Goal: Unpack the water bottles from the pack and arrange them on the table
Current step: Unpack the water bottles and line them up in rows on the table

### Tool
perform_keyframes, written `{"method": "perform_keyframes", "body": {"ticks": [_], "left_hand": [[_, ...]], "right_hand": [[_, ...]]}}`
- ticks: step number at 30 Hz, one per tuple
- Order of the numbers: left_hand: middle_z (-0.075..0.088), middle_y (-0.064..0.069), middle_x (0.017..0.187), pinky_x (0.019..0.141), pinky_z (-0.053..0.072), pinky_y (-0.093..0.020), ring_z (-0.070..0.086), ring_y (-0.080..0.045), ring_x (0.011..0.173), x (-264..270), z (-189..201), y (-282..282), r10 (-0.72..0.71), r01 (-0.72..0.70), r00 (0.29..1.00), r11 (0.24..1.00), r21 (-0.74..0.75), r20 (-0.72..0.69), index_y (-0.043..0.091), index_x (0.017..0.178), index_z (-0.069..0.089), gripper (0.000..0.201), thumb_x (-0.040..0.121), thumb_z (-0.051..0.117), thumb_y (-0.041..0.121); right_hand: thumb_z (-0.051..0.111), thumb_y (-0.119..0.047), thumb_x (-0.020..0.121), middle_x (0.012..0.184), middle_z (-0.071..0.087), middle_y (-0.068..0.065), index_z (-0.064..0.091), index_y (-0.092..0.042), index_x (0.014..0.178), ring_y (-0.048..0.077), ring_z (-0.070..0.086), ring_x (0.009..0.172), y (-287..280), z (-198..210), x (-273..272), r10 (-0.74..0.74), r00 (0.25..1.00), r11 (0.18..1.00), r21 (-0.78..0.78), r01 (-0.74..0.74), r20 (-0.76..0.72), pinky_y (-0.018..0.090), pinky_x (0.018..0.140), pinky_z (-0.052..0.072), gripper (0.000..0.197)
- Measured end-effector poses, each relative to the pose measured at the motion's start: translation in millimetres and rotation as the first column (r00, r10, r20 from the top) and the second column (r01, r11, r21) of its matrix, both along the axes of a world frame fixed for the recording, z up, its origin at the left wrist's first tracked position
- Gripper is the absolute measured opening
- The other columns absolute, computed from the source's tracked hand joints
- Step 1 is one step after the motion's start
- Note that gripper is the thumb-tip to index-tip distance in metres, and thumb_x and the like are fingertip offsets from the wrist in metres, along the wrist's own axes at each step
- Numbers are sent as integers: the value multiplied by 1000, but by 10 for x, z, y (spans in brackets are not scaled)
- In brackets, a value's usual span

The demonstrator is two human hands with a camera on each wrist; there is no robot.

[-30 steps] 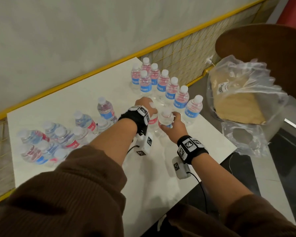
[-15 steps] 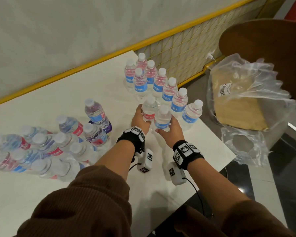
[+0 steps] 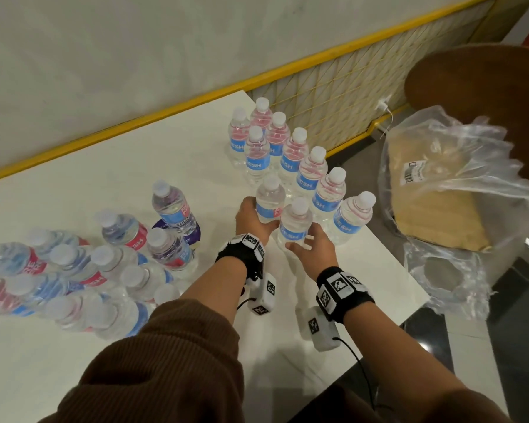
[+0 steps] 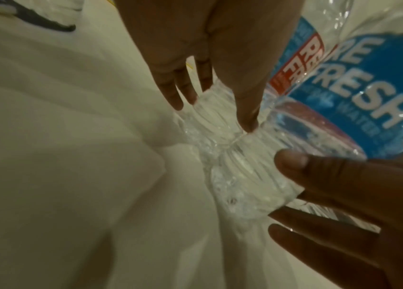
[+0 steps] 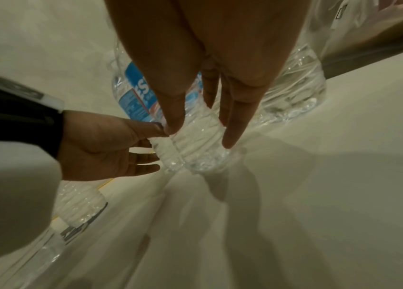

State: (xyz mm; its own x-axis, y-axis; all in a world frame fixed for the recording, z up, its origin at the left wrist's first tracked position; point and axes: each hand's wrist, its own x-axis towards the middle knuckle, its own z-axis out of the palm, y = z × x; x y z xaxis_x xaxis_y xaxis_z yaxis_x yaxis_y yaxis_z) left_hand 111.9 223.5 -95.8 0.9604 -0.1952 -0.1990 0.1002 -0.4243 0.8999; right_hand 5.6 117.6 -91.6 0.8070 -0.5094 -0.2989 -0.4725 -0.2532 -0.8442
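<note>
On the white worktop [image 3: 141,154], both hands meet at two small clear plastic water bottles with blue labels and white caps, standing upright and touching each other near the right edge. The left hand [image 3: 251,219] is curled round the lower body of the farther bottle [image 3: 269,200], thumb on the near side. The right hand [image 3: 315,250] has straight, spread fingers [image 5: 235,121] laid against the base of the nearer bottle [image 3: 295,222], without closing round it. Just beyond these two, a double row of upright matching bottles [image 3: 287,154] runs along the right edge toward the far right corner. Toward the left edge stands a loose cluster of more bottles [image 3: 83,270]. Off the right edge, a crumpled clear plastic pack wrap [image 3: 458,190] with a brown cardboard tray inside lies on a dark seat.
</note>
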Motion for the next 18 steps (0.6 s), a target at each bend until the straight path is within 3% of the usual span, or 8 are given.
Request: {"method": "perform_keyframes", "body": {"ticks": [3,6,8,11,14,16,18], "left_hand": [[60,-10,111,86,52,-39,62,-27,99,28,-88,-2,42,-42,999,999,-3,-6,11,112,45,65,61,85,20],[59,-8,123,94,47,-32,59,-24,112,47,-151,54,-50,50,998,999,4,-33,12,125,46,65,68,78,9],[62,-7,123,94,45,-29,59,-23,113,64,-169,89,-83,84,995,996,8,-46,13,124,51,58,71,75,6],[61,-10,118,94,49,-37,61,-27,109,93,-153,99,-4,4,999,1000,4,-42,10,118,52,60,65,81,10],[51,-15,120,94,47,-42,54,-32,110,172,-149,95,82,-80,997,989,122,-14,4,120,45,78,57,88,20],[45,-15,125,99,44,-45,50,-33,115,225,-184,106,38,-35,999,988,153,-17,5,127,40,86,57,88,19],[42,-13,127,99,45,-45,52,-31,115,256,-245,146,-12,15,999,995,95,-33,9,131,41,81,62,83,13]], "right_hand": [[73,-24,80,130,55,6,40,-19,133,25,55,115,28,-21,73,-50,999,998,35,50,-12,38,97,47,63],[71,-26,82,130,55,5,40,-20,134,23,54,116,46,-39,108,-70,997,998,8,70,-12,35,97,45,61],[70,-27,83,132,54,4,40,-21,136,24,55,114,52,-42,136,-78,997,997,7,78,-15,33,94,45,62],[68,-27,84,137,50,5,36,-20,140,24,56,114,61,-19,210,-91,995,995,28,92,-31,33,92,45,64],[67,-27,86,140,49,7,34,-19,142,25,55,117,48,12,308,-99,994,995,13,99,-42,35,95,44,65],[67,-26,86,140,48,7,34,-19,142,25,55,117,37,11,342,-100,994,995,2,100,-50,34,95,43,66],[68,-26,85,139,49,7,34,-19,142,24,54,117,45,2,355,-111,992,994,8,112,-61,34,96,43,67]]}}
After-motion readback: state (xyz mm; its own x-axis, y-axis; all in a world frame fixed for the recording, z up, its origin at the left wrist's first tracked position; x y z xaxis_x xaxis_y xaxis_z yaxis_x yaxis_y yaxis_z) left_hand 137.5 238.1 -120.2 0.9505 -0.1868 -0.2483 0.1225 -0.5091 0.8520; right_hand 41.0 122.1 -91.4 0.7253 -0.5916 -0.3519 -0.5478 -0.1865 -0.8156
